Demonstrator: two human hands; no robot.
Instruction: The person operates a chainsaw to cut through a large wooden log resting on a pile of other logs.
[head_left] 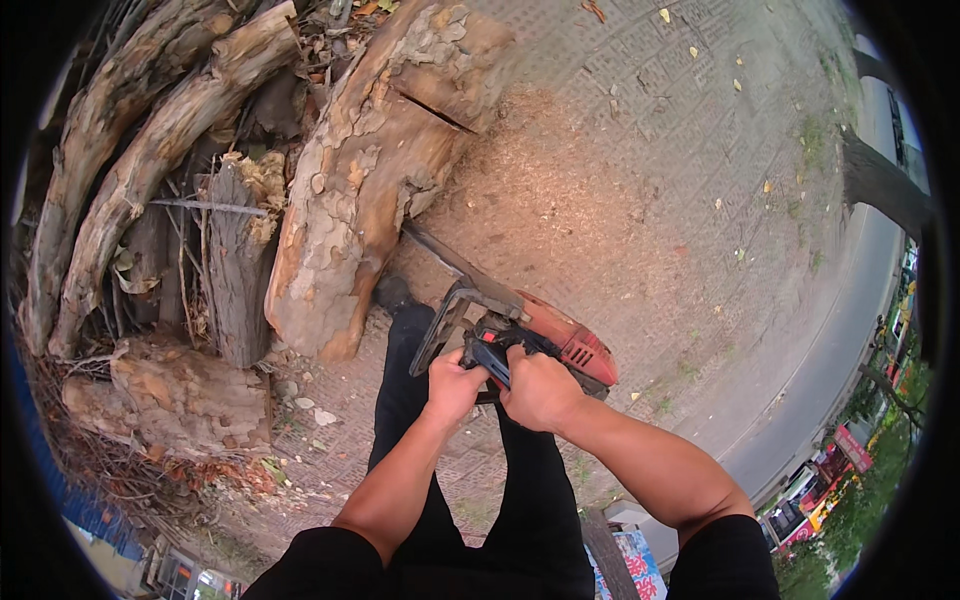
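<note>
A chainsaw [565, 335] with an orange-red body sits in front of my legs, held in both hands. My left hand [455, 385] is closed on its dark handle, and my right hand [540, 388] wraps the same handle area close beside it. The guide bar [435, 248] points up and left. Its tip meets the right edge of a thick log [345, 190] with flaking bark; whether it is inside the wood I cannot tell. Farther up, a dark narrow cut [435, 110] crosses part of this log.
Sawdust [560, 190] covers the paving right of the log. Long curved branches [170, 150], an upright-looking stump piece [238, 260] and a short log [190, 395] are piled at left. My shoe [393, 292] is close to the bar. A road [830, 350] runs at right.
</note>
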